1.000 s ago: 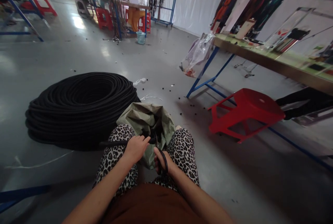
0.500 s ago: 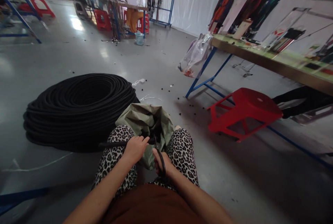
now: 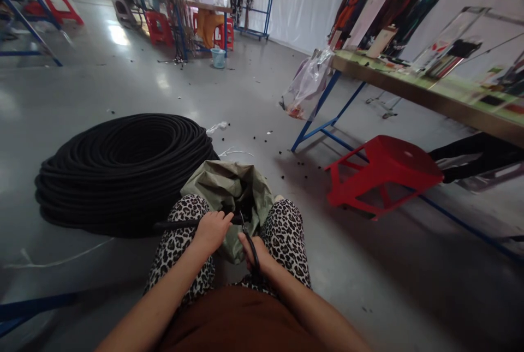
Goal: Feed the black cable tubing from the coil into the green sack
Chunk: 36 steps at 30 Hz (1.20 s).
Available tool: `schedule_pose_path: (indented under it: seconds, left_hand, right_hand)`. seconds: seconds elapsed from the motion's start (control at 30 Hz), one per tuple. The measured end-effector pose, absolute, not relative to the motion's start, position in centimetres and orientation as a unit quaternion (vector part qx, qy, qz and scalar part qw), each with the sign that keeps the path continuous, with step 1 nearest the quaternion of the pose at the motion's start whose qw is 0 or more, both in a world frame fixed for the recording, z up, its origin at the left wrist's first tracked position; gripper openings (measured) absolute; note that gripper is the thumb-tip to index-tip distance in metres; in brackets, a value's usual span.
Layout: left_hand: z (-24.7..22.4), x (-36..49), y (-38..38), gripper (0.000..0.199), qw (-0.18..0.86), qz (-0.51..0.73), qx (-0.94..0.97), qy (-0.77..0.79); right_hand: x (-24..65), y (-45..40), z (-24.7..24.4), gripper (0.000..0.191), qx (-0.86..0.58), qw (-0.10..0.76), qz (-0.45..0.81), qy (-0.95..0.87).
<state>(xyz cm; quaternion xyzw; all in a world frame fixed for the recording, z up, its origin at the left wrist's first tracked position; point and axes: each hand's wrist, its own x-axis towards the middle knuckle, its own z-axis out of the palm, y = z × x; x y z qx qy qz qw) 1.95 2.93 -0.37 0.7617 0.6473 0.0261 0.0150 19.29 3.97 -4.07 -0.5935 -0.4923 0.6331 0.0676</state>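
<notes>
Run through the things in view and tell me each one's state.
Left hand, closed around round black cord.
Right hand, gripping black-handled metal scissors.
Scissors, blades too small to tell open or shut.
Large black cord coil, wound in a ring.
Olive-green sack, crumpled, mouth open.
Red plastic stool, unoccupied.
Clear plastic bag, hanging.
Light-blue plastic bucket, upright.

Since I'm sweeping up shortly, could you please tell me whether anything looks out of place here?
Yes: small black bits lie scattered on the floor beyond the green sack; loose and uncontained, they look like stray litter.
</notes>
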Motion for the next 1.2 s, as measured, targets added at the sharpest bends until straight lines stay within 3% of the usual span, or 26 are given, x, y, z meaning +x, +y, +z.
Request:
schedule_pose_path:
  seconds: [0.9, 1.2]
  left_hand:
    - [-0.2, 1.9, 3.1, 0.031, 0.032, -0.019, 0.757, 0.652]
    - [-0.2, 2.0, 3.0, 0.031, 0.028, -0.009, 0.755, 0.656]
  right_hand:
    - [19.7, 4.1, -3.9, 0.053, -0.601, 0.022, 0.602, -0.525]
    - [19.5, 4.5, -4.9, 0.052, -0.624, 0.062, 0.636, -0.45]
